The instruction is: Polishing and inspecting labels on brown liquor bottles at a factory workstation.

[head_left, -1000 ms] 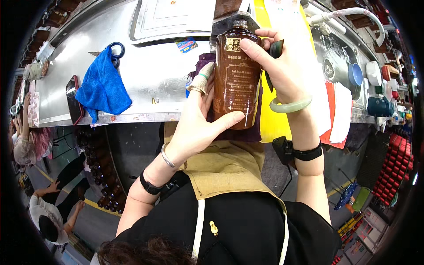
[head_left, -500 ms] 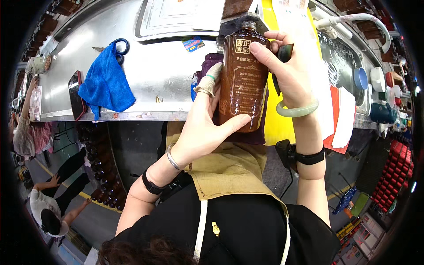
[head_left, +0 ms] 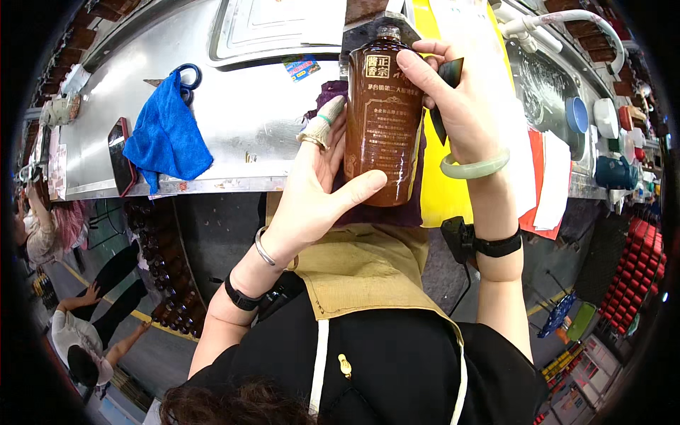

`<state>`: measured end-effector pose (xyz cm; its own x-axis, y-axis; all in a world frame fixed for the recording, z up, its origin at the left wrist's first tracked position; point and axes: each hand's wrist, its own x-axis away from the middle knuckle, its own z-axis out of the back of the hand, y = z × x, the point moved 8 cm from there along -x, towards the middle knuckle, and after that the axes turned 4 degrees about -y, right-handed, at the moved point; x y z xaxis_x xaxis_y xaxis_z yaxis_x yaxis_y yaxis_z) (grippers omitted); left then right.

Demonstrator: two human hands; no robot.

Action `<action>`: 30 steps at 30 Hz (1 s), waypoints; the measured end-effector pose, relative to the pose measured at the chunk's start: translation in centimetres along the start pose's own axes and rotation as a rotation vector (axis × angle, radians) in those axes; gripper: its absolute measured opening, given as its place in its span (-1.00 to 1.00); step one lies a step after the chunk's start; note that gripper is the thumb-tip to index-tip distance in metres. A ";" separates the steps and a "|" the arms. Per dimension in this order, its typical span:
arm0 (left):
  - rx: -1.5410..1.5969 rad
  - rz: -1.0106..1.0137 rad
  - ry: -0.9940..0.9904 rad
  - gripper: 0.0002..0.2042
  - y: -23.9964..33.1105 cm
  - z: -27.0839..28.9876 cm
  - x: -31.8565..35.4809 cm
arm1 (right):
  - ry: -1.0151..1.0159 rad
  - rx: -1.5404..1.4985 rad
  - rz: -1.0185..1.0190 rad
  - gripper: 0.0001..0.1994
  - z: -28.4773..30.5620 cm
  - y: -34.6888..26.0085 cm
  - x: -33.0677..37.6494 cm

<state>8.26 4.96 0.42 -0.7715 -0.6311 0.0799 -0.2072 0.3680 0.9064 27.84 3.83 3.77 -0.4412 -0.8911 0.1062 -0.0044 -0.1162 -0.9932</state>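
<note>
A brown glass bottle (head_left: 382,134) with gold print lies face up on dark purple cloth (head_left: 397,212), its clear-topped neck pointing away from me. My left hand (head_left: 312,170) is at its left side, thumb across the lower front and fingers along the edge. A pale cover with a green band sits on one finger of that hand. At the bottle's upper right, my right hand (head_left: 460,106) has its thumb on the shoulder. Between its fingers is a thin dark curved piece (head_left: 449,74); its kind is unclear, and its far side is hidden by the hand.
On the metal bench, left, are a blue cloth (head_left: 166,134) partly over blue-handled scissors (head_left: 190,76), and a phone (head_left: 122,156). A metal block (head_left: 361,35) stands behind the bottle. Yellow sheeting (head_left: 439,191) lies right, near a sink tap (head_left: 588,25). Other people are at far left.
My left hand has loosened a little, its thumb sliding left across the bottle and more of its palm showing. The right hand keeps its place on the bottle. The whole view has shifted slightly.
</note>
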 end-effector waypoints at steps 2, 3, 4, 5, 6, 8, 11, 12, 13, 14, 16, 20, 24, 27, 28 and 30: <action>-0.053 -0.025 -0.010 0.06 -0.1 -0.1 0.1 | -0.013 -0.002 -0.015 -0.43 0.1 0.1 -0.1; -0.079 -0.029 -0.004 0.07 -0.3 -0.2 0.2 | -0.017 0.066 -0.020 -0.43 0.2 0.1 -0.3; -0.094 -0.030 -0.001 0.07 -0.3 -0.3 0.2 | -0.014 0.096 0.003 -0.43 0.2 -0.4 -0.2; -0.108 -0.031 0.002 0.07 -0.2 -0.4 0.1 | -0.011 0.126 0.027 -0.43 0.0 -1.0 0.0; -0.122 -0.033 0.006 0.07 -0.1 -0.5 0.1 | -0.008 0.156 0.050 -0.42 -0.1 -1.4 0.2; -0.123 -0.037 0.004 0.06 -0.1 -0.6 0.1 | -0.021 0.127 0.064 -0.39 -0.1 -1.0 0.1; -0.102 -0.024 0.008 0.04 -0.1 -0.7 0.1 | -0.046 -0.009 0.051 -0.36 -0.4 -0.1 0.0; -0.107 -0.022 0.006 0.04 -0.2 -0.8 0.1 | -0.041 0.015 0.050 -0.37 -0.2 -0.1 0.0; -0.116 -0.019 0.006 0.04 -0.2 -0.7 0.1 | -0.038 0.034 0.050 -0.37 -0.2 -0.2 -0.1; -0.124 -0.017 0.006 0.04 -0.2 -0.6 0.2 | -0.035 0.053 0.050 -0.38 -0.2 -0.2 -0.1; -0.146 -0.035 0.011 0.04 -0.3 -0.6 0.2 | -0.025 -0.013 0.061 -0.39 -0.5 -0.6 0.2; -0.137 -0.041 0.011 0.03 -0.3 -0.6 0.2 | -0.025 0.005 0.068 -0.39 -0.3 -0.3 0.1; -0.121 -0.042 -0.013 0.03 0.0 -0.8 0.1 | -0.019 0.033 0.084 -0.38 -0.4 -0.4 0.1; -0.046 -0.025 0.003 0.01 -0.1 -0.2 0.2 | -0.009 0.133 0.060 -0.40 -0.3 -1.2 0.2; 0.010 -0.009 0.008 0.01 -0.2 0.0 0.2 | -0.009 0.141 0.051 -0.41 -0.2 -1.1 0.2; 0.096 0.018 0.025 -0.01 0.1 0.0 0.1 | -0.028 0.020 0.020 -0.42 0.1 0.2 -0.1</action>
<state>8.20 4.96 0.52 -0.7605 -0.6405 0.1069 -0.2517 0.4425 0.8608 28.01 3.88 3.61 -0.4157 -0.9052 0.0881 0.0222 -0.1069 -0.9940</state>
